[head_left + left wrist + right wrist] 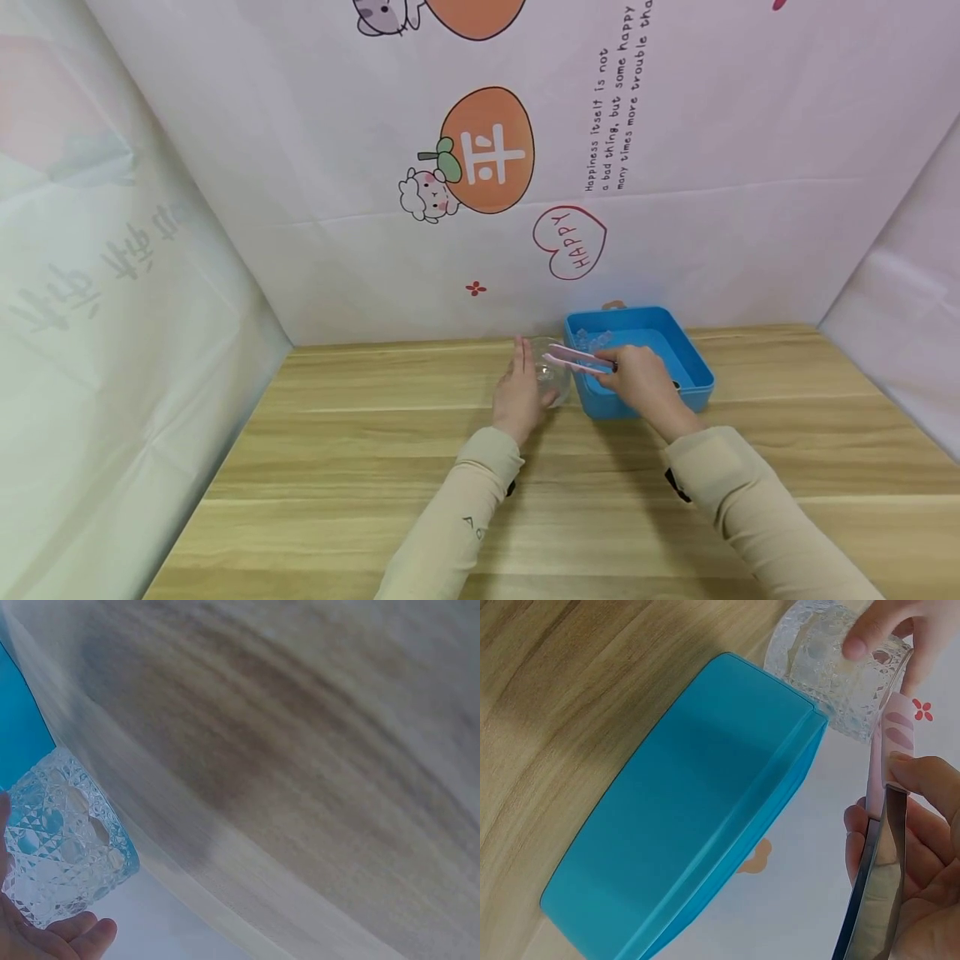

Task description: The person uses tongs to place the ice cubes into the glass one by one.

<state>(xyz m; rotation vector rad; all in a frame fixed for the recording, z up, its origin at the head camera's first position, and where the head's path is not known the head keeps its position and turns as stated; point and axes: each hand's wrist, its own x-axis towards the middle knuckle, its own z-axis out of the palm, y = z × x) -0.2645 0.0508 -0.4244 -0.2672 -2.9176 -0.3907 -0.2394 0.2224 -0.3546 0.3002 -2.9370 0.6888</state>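
Note:
My left hand [517,392] holds a clear cut-glass bowl [553,379] from its left side, with the thumb on the near wall, as the right wrist view shows. The bowl's faceted pattern shows in the left wrist view. My right hand [641,383] grips a pair of tongs [581,358] with pink ends and metal arms. The thumb presses on one arm and the fingers wrap the other. The pink tips reach left over the bowl's mouth, a little apart. Several clear cubes [600,340] lie in the left part of the blue box [611,406].
The open blue box stands right of the bowl, close to the back wall [375,250], which is a white printed sheet. A small orange-brown piece [613,305] shows behind the box. The wooden table [337,467] extends toward me and to both sides.

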